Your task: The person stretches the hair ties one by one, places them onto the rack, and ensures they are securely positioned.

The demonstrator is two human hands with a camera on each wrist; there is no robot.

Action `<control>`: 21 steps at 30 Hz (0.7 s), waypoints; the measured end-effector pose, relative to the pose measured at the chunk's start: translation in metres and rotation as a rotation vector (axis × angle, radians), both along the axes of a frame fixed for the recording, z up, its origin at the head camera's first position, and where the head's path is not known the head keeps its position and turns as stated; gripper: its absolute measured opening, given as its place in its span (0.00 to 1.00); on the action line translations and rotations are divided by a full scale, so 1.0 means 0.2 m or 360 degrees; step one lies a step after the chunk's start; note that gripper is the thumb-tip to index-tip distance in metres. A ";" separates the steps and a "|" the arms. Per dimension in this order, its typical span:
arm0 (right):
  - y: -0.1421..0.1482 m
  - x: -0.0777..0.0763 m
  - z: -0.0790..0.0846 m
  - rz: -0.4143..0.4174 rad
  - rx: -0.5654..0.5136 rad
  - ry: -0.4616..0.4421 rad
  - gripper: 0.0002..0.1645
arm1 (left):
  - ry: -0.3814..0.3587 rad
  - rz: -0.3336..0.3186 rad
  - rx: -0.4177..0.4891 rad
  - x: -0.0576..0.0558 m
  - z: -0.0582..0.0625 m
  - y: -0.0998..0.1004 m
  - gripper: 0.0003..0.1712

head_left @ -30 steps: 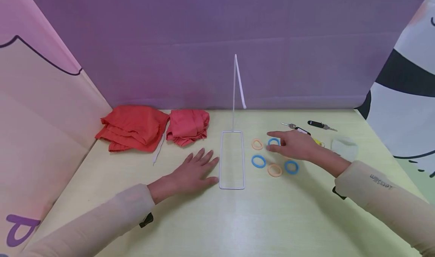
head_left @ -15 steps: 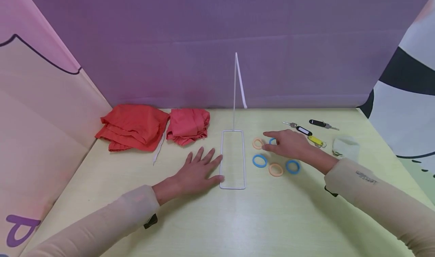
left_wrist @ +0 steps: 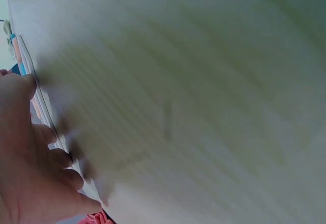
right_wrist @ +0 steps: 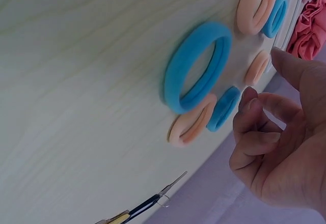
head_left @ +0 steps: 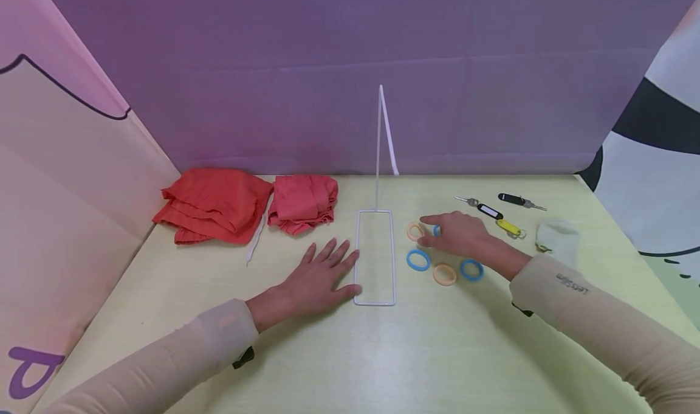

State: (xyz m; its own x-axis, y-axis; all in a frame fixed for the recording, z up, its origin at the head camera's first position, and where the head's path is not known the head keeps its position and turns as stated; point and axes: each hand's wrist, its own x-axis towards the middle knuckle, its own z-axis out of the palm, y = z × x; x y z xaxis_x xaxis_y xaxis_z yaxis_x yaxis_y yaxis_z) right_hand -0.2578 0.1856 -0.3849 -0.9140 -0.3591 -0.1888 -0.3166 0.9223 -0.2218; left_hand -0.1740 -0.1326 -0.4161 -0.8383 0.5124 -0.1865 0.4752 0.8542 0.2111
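Note:
In the head view my left hand [head_left: 316, 283] lies with fingers spread at the left side of a white wire stand [head_left: 374, 304]. Its fingertips touch or nearly touch the base rod. My right hand [head_left: 456, 233] hovers palm down over a loose ring of hair ties, thumb and index finger apart, the other fingers bent, holding nothing. Nearest its fingertips is a peach hair tie [head_left: 409, 232]. A blue hair tie [head_left: 436, 230] is partly hidden under that hand. Closer to me lie another blue hair tie [head_left: 409, 261], a peach one and a thick blue hair tie [right_wrist: 175, 76].
Two folded red cloths [head_left: 219, 201] lie at the back left, a white cord [head_left: 254, 239] between them. Keys with black tags [head_left: 511, 199] and a yellow tag [head_left: 508, 227] lie at the back right, beside a pale pouch [head_left: 558, 238]. The stand's upright rises behind its base.
My right hand has shifted left toward the peach hair tie, uncovering the tagged keys. My left hand has moved slightly right, up to the stand's base.

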 end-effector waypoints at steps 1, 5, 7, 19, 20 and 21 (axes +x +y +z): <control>0.00 0.00 0.00 -0.0002 0.0005 0.0003 0.39 | -0.0007 0.0002 0.0002 0.00 0.00 0.00 0.46; -0.02 0.00 0.00 -0.0005 0.0032 0.0017 0.39 | -0.0026 0.0009 -0.0007 0.00 0.00 0.00 0.46; -0.03 0.00 0.00 -0.0014 0.0036 0.0017 0.40 | -0.0031 0.0012 -0.0013 0.00 0.00 0.00 0.46; -0.08 -0.01 -0.01 -0.0107 0.0068 -0.0056 0.41 | -0.0046 0.0003 -0.0013 0.00 0.01 0.00 0.46; -0.09 -0.01 -0.01 -0.0106 0.0069 -0.0058 0.41 | -0.0044 0.0002 -0.0014 0.00 0.01 0.00 0.46; -0.09 -0.01 0.00 -0.0103 0.0070 -0.0057 0.41 | -0.0045 0.0002 -0.0016 0.00 0.01 0.00 0.46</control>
